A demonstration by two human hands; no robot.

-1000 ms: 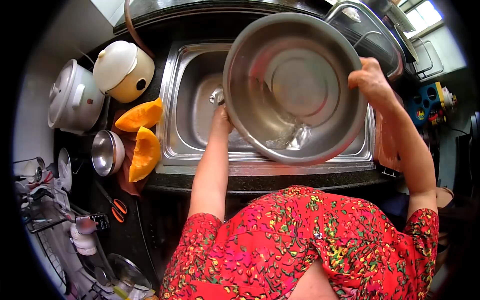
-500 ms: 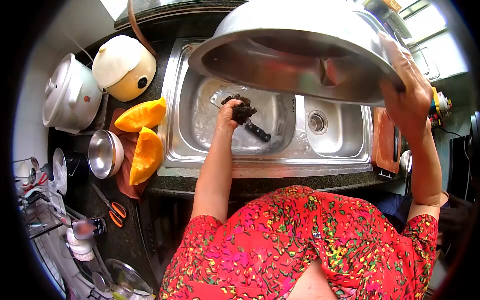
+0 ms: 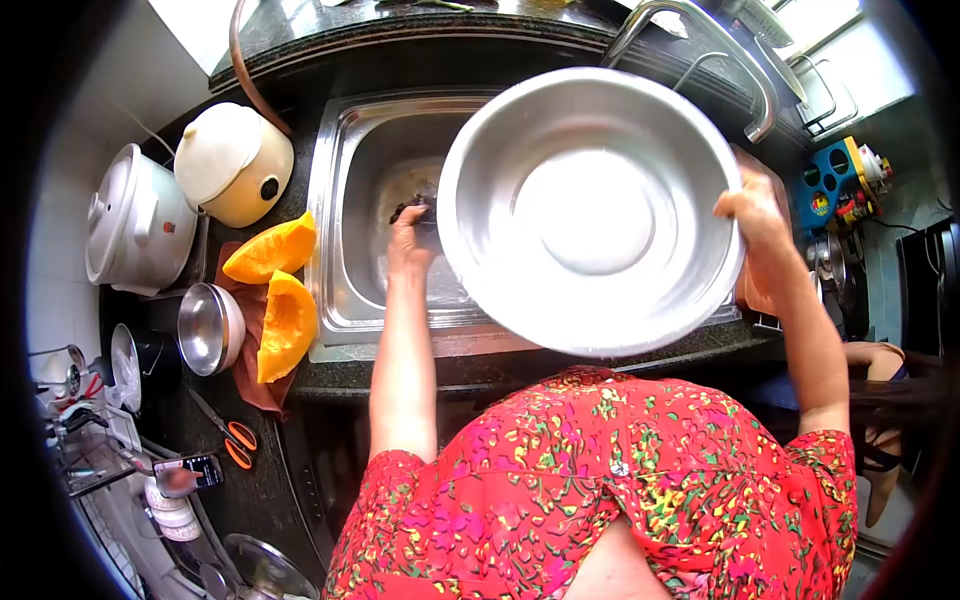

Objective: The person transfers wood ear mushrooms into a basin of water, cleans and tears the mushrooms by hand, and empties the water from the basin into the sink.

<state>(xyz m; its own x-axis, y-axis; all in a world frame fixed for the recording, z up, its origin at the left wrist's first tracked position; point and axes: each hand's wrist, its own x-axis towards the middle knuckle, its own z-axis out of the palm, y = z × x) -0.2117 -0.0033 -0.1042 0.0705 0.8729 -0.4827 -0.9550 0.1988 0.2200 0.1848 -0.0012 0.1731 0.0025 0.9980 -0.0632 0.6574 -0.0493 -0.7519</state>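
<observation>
My right hand [image 3: 762, 215] grips the right rim of a large metal basin [image 3: 485, 200], thumb over the edge. The basin is held up above the sink [image 3: 325, 250], its hollow side facing me, with nothing in it. Low over the left sink bowl, my left hand [image 3: 408, 245] is closed on a dark brown, ruffled clump [image 3: 428, 208] that looks like wood ear mushroom. The basin's left edge is just right of that hand and hides most of the right sink bowl.
Left of the sink lie two orange pumpkin wedges [image 3: 286, 325] on a brown cloth, beside a metal bowl [image 3: 205, 325]. Scissors [image 3: 232, 435] and a phone [image 3: 190, 472] are nearer me. A cream cooker [image 3: 240, 170] stands behind. The faucet [image 3: 765, 110] curves over at back right.
My right hand has brought the basin lower and turned its hollow side towards me. The black-handled knife in the sink is now hidden. My left hand still holds the dark clump, slightly farther left.
</observation>
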